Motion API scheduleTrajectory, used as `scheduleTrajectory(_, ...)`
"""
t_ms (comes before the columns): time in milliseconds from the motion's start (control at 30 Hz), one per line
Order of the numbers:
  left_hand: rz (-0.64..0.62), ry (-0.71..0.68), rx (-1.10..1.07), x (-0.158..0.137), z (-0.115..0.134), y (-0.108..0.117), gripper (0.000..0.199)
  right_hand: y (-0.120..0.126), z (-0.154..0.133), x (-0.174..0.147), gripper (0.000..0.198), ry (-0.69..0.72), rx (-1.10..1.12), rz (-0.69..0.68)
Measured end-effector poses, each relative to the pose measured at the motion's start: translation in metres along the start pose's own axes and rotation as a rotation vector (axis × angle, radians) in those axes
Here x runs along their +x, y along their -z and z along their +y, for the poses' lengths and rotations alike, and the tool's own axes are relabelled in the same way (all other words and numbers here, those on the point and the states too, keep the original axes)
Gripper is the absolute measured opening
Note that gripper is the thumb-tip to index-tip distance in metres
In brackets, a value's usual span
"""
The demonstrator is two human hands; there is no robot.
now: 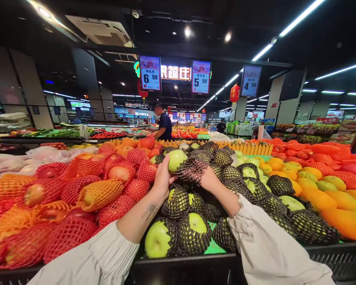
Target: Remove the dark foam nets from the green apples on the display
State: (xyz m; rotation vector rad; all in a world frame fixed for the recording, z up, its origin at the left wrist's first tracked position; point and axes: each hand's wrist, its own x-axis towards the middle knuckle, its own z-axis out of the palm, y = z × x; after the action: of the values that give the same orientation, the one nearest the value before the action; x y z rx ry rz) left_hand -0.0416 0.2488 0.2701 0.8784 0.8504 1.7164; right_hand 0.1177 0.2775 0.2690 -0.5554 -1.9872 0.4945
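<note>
My left hand (pixel 162 178) is closed around a bare green apple (pixel 177 160), held above the pile. A black foam fruit net (pixel 191 168) sits beside the apple on its right. My right hand (pixel 206 176) grips this net, and its mesh covers the fingers, so they show only in part. The net's left edge meets the apple's lower right side. Below both hands lie several green apples in black nets, among them a netted apple (pixel 194 229) and a half-netted apple (pixel 158 239) at the front of the black bin (pixel 186 259).
Apples in red and orange nets (pixel 86 194) are heaped on the left. Orange-yellow fruit (pixel 320 198) and red-netted fruit (pixel 350 174) lie to the right. A low yellow fence (pixel 255 148) runs behind. Another person (pixel 165 124) in dark clothes stands beyond; price screens (pixel 150 74) hang overhead.
</note>
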Motion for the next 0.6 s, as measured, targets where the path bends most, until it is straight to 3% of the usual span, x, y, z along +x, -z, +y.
scheduleTrajectory(133,-0.010,-0.109,0.000,0.000,0.005,0.002,0.052,-0.004,-0.003,-0.001,0.035,-0.018,0.054,-0.154)
scheduleTrajectory(367,-0.116,-0.245,0.289,-0.009,0.014,0.001,0.065,0.005,-0.017,0.003,0.060,-0.039,0.056,0.037)
scheduleTrajectory(600,-0.246,-0.309,0.401,-0.007,0.005,0.001,0.058,0.002,-0.031,0.002,0.054,-0.094,0.098,0.048)
